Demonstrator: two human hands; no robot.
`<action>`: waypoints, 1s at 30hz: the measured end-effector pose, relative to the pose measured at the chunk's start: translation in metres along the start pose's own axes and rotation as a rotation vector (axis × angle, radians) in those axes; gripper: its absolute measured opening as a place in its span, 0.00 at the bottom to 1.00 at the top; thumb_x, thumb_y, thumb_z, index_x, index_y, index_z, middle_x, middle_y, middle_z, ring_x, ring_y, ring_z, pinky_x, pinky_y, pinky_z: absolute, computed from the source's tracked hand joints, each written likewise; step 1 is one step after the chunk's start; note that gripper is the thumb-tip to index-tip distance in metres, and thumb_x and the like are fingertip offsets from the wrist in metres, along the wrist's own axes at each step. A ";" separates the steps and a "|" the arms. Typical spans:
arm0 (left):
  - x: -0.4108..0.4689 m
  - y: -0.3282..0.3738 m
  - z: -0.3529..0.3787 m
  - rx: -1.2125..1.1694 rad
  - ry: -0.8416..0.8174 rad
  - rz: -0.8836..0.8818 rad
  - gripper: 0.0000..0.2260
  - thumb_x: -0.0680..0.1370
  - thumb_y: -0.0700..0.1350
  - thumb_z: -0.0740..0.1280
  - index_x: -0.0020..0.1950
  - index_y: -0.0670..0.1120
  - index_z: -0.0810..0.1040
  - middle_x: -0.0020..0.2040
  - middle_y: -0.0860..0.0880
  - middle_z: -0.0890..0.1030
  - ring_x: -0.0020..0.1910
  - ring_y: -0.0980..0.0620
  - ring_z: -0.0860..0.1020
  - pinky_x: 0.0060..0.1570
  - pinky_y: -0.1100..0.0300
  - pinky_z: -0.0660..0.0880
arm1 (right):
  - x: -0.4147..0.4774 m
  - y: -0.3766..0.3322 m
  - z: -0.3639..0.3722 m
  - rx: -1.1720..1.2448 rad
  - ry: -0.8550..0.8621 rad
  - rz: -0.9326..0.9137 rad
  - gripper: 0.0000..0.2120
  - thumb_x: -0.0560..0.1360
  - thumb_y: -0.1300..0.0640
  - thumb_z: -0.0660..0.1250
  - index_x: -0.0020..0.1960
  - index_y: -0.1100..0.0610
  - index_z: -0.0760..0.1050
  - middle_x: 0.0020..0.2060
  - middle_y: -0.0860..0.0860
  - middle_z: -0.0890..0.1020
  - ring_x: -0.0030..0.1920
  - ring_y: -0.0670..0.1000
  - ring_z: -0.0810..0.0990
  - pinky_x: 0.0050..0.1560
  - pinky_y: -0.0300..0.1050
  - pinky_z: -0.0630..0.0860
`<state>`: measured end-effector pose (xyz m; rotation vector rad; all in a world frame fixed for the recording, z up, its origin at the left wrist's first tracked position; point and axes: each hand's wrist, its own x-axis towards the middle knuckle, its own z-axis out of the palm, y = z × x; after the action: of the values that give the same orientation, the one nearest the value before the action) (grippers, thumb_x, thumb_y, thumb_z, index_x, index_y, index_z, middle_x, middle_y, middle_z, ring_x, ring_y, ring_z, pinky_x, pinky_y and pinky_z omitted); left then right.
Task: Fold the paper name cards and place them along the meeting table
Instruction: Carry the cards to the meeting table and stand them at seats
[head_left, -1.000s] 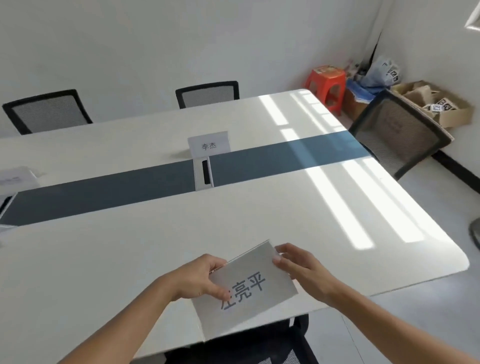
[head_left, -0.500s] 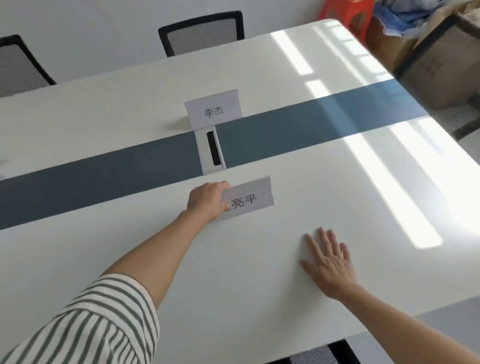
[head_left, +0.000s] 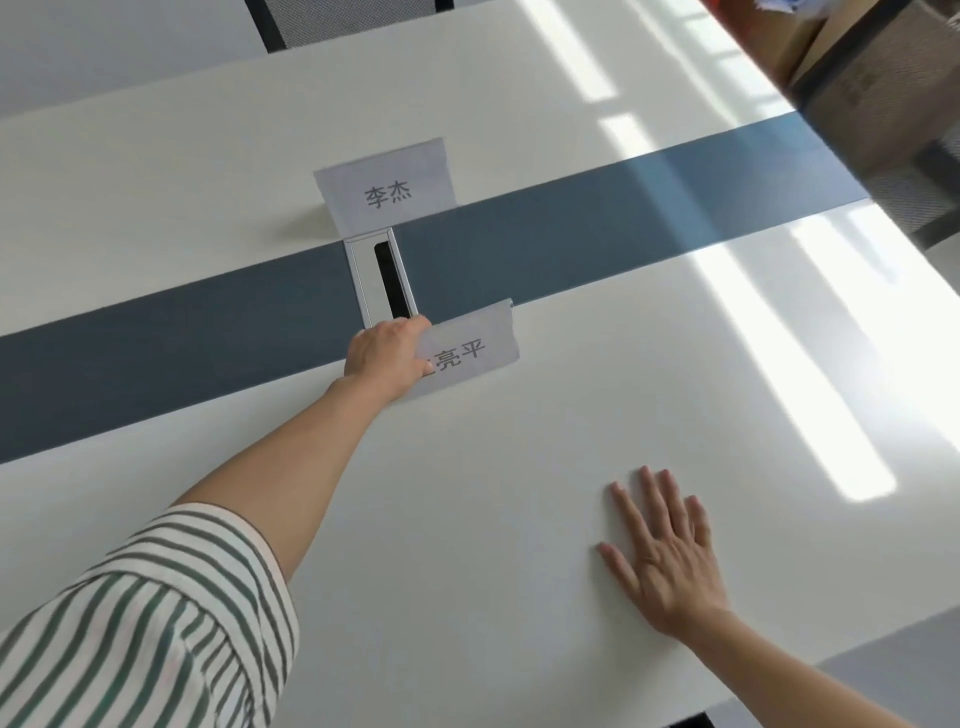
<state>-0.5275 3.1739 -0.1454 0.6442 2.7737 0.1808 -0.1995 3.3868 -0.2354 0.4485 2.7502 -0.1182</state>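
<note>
My left hand (head_left: 387, 356) reaches far across the white meeting table (head_left: 467, 519) and grips the left end of a folded paper name card (head_left: 470, 351) with dark printed characters. The card stands on the table at the near edge of the dark blue centre strip (head_left: 597, 234), just below the cable slot (head_left: 387, 280). A second folded name card (head_left: 387, 189) stands upright beyond the strip. My right hand (head_left: 667, 553) lies flat on the table near the front edge, fingers spread, holding nothing.
A black mesh chair (head_left: 343, 15) stands at the far side of the table, another chair (head_left: 893, 104) at the right end. Cardboard boxes (head_left: 779, 31) sit in the far right corner. Bright sun stripes cross the table's right half.
A second ago both hands held the card near the front edge. My left hand has carried it forward to the blue strip; my right hand let go and rests flat on the table.
</note>
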 end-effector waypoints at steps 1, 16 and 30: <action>0.002 0.000 0.000 0.002 -0.008 0.010 0.19 0.73 0.50 0.71 0.63 0.49 0.74 0.57 0.47 0.81 0.56 0.42 0.77 0.52 0.52 0.70 | 0.000 0.000 0.001 0.003 -0.003 0.004 0.34 0.76 0.32 0.44 0.78 0.48 0.53 0.77 0.52 0.55 0.78 0.56 0.47 0.74 0.55 0.43; -0.053 0.012 -0.019 -0.105 0.212 0.023 0.18 0.76 0.47 0.65 0.65 0.45 0.73 0.61 0.44 0.76 0.60 0.41 0.72 0.59 0.49 0.68 | -0.003 -0.008 -0.029 0.046 -0.161 -0.025 0.37 0.74 0.31 0.36 0.77 0.47 0.33 0.76 0.52 0.34 0.75 0.54 0.28 0.75 0.54 0.35; -0.379 0.043 0.004 -1.018 -0.054 -0.469 0.07 0.76 0.45 0.68 0.53 0.51 0.80 0.46 0.48 0.84 0.46 0.53 0.83 0.52 0.57 0.77 | -0.082 0.012 -0.101 0.530 -0.313 -0.118 0.18 0.74 0.44 0.67 0.61 0.49 0.77 0.47 0.42 0.83 0.50 0.47 0.82 0.54 0.46 0.77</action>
<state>-0.1830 3.0423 -0.0474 -0.2499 2.2399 1.2947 -0.1562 3.3882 -0.1119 0.3592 2.4087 -0.8810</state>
